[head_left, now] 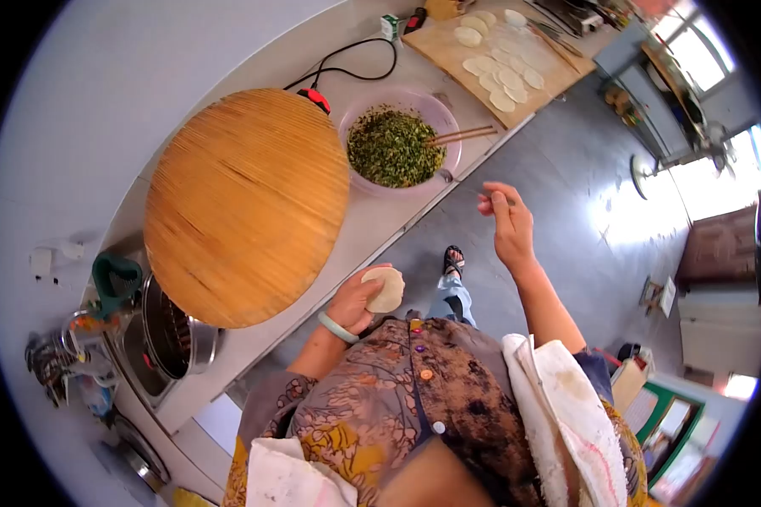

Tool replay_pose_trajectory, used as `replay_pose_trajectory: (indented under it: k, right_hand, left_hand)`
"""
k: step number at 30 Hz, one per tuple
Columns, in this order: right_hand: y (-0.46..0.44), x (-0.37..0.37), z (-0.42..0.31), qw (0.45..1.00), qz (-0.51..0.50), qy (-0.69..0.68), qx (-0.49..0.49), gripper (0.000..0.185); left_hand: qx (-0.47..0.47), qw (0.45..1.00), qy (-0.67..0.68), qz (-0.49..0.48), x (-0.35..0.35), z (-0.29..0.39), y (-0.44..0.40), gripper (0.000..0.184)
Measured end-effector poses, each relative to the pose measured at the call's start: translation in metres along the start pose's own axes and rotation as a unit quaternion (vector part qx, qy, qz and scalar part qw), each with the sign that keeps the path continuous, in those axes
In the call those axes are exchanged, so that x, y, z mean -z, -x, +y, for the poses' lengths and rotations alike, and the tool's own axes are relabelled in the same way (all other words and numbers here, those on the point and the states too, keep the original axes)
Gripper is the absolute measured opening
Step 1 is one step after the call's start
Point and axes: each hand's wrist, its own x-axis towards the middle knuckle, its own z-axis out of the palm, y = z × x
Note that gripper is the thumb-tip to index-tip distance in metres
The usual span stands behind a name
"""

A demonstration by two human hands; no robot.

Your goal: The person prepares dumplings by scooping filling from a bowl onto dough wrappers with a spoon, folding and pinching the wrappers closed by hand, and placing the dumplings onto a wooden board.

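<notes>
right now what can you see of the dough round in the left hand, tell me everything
The dough round is a thin, pale cream disc, roughly circular, that looks like soft raw dough. Its visible face is bare, with no filling on it. It is unfolded, held by the left hand at its edge, close to the person's front. The right hand does not touch it.

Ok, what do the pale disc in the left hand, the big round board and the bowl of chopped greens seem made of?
Pale disc in the left hand: likely dough, matte, thin and off-white.
Round board: wood, smooth with a soft sheen; parallel grain lines show.
Bowl: probably plastic, judging by its smooth, pale pinkish wall; not certain.
</notes>
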Motion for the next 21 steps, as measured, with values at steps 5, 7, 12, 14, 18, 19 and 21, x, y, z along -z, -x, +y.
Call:
replay_pose_trajectory:
  k: [5,7,12,14,18,19,21]
  right_hand:
    - [-0.16,0.001,0.034,0.986,-0.101,0.099,0.088,0.022]
    - [-0.205,0.0,0.035,0.965,-0.155,0.169,0.131,0.019]
    - [-0.288,-0.034,0.072,0.892,-0.281,0.317,0.158,0.02]
    - [-0.305,-0.046,0.093,0.881,-0.312,0.326,0.143,0.021]
    - [-0.327,-0.051,0.122,0.929,-0.322,0.14,-0.121,0.023]
    - [-0.33,-0.05,0.126,0.923,-0.3,0.055,-0.233,0.023]
    - [-0.34,-0.037,0.131,0.918,-0.311,0.0,-0.246,0.024]
  left_hand:
    - [-0.064,0.988,0.092,0.107,-0.052,0.0,-0.068,0.036]
    - [-0.097,0.977,0.142,0.13,-0.078,-0.009,-0.084,0.035]
    - [-0.144,0.956,0.186,0.174,-0.103,-0.023,-0.101,0.034]
    - [-0.155,0.948,0.187,0.206,-0.105,-0.022,-0.102,0.033]
    - [-0.162,0.932,0.205,0.249,-0.109,-0.009,-0.112,0.033]
    - [-0.16,0.932,0.209,0.25,-0.108,-0.004,-0.115,0.033]
    - [-0.164,0.935,0.201,0.242,-0.109,0.008,-0.131,0.033]
